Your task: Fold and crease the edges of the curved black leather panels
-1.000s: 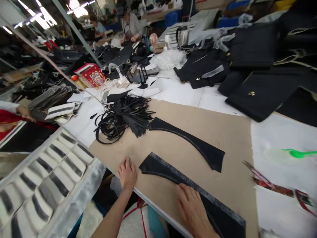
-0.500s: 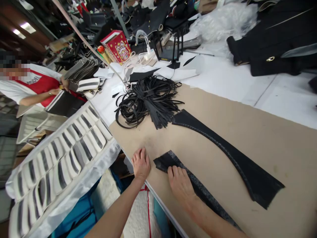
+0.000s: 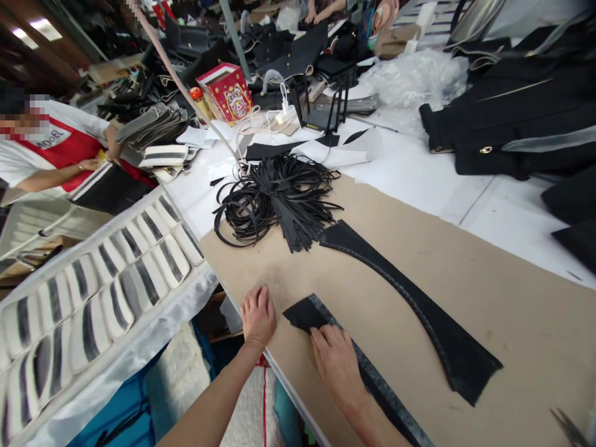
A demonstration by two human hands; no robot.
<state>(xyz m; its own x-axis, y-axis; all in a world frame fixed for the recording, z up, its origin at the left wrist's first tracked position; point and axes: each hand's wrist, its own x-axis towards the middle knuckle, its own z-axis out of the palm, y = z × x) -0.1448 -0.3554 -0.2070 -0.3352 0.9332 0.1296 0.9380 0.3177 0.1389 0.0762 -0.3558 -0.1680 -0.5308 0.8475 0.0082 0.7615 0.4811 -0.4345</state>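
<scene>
My left hand [image 3: 257, 318] rests on the brown paper near the table's edge, fingers lying on the surface and nothing in them. A long black strip of leather-like material [image 3: 302, 313] with a greyish, rough-looking band along one side lies just to its right. My right hand [image 3: 336, 354] is on this strip, its curled fingers at the near edge and pressed together there; the thumb is hidden. Farther right lies a second black piece [image 3: 395, 279], flat and curved, with a stitched-looking inner edge and flared ends.
A tangled bundle of black straps [image 3: 279, 198] sits beyond my hands. Scissors [image 3: 570, 428] lie partly in view at lower right. On the left, a side table holds rows of white-and-black padded pieces [image 3: 107, 267]. A person in a red apron [image 3: 60, 155] works behind it.
The view has swung slightly right and up, bringing the scissors into sight. Both hands stay at about the same places on the paper and the strip.
</scene>
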